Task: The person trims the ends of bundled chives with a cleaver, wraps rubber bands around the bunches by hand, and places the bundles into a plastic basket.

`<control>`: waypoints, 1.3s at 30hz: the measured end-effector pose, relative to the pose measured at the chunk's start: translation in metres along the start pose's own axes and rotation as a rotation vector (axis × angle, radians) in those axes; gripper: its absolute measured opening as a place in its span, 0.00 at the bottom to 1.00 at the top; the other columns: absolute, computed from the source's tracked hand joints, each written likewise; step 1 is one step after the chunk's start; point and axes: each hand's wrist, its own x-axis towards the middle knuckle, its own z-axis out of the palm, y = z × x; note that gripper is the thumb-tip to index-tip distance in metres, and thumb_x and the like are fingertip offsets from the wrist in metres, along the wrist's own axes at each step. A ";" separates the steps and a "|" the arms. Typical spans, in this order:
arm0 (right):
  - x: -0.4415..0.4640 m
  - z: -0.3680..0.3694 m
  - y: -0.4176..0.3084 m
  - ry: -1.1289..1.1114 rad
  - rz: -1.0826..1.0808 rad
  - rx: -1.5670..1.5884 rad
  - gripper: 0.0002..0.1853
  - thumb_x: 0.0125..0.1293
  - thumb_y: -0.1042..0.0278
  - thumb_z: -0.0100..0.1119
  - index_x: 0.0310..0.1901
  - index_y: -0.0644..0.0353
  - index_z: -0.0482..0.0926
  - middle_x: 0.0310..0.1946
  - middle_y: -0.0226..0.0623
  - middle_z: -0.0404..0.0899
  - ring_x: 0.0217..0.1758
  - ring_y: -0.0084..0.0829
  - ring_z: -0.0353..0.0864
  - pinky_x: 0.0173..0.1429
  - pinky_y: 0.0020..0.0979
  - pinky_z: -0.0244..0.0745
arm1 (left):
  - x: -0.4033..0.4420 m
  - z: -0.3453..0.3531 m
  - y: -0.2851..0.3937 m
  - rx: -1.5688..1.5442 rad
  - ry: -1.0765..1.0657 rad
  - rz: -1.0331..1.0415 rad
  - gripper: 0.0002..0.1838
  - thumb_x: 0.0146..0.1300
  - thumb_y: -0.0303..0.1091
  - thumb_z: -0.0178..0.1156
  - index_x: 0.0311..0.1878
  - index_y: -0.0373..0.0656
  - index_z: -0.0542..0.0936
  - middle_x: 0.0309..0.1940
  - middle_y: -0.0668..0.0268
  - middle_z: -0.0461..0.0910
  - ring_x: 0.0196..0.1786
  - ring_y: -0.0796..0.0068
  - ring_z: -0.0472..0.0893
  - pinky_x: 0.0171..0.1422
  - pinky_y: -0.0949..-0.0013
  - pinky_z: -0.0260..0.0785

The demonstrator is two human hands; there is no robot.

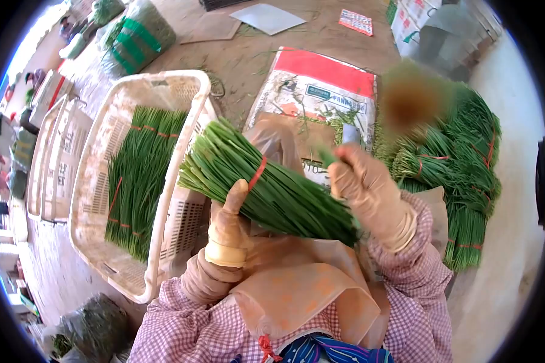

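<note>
My left hand [229, 225], in a tan glove, is closed round the underside of a thick bundle of green chives [284, 190]. A red band [258, 173] ties the bundle, and my thumb presses close to it. The pale cut ends point up and left; the leaf tips reach down and right. My right hand [366, 190], gloved too, is raised above the tip end with its fingers closed. A blurred green wisp of chive leaves [327, 157] sticks out at its fingertips. Just behind that hand shows a small grey flat piece [351, 134].
To the left stands a white plastic crate [157, 199] with banded chive bundles [145, 175]. More chive bundles [466, 163] are piled at the right. A red and white sack [327, 78] with loose trimmings lies ahead. A brown blur [412, 103] covers part of the view.
</note>
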 end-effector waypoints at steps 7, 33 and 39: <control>0.020 0.060 0.035 -0.128 -0.105 -0.252 0.13 0.67 0.58 0.59 0.39 0.61 0.76 0.25 0.47 0.77 0.27 0.47 0.79 0.32 0.38 0.73 | -0.004 -0.044 0.019 0.132 0.185 0.123 0.34 0.62 0.47 0.64 0.65 0.36 0.65 0.55 0.56 0.74 0.56 0.62 0.76 0.64 0.58 0.68; 0.009 0.062 -0.001 -0.152 -0.344 -1.104 0.06 0.55 0.68 0.59 0.35 0.55 0.75 0.22 0.34 0.74 0.22 0.34 0.79 0.23 0.35 0.73 | 0.048 -0.006 0.097 1.695 -0.152 0.616 0.18 0.46 0.30 0.71 0.43 0.41 0.84 0.40 0.60 0.79 0.47 0.60 0.77 0.55 0.64 0.68; 0.000 0.058 0.001 -0.219 -0.341 -1.342 0.07 0.54 0.69 0.56 0.35 0.58 0.76 0.21 0.32 0.74 0.22 0.29 0.79 0.24 0.33 0.72 | 0.044 -0.003 0.083 1.698 -0.102 0.720 0.17 0.44 0.30 0.72 0.41 0.43 0.85 0.40 0.58 0.77 0.46 0.59 0.77 0.53 0.62 0.69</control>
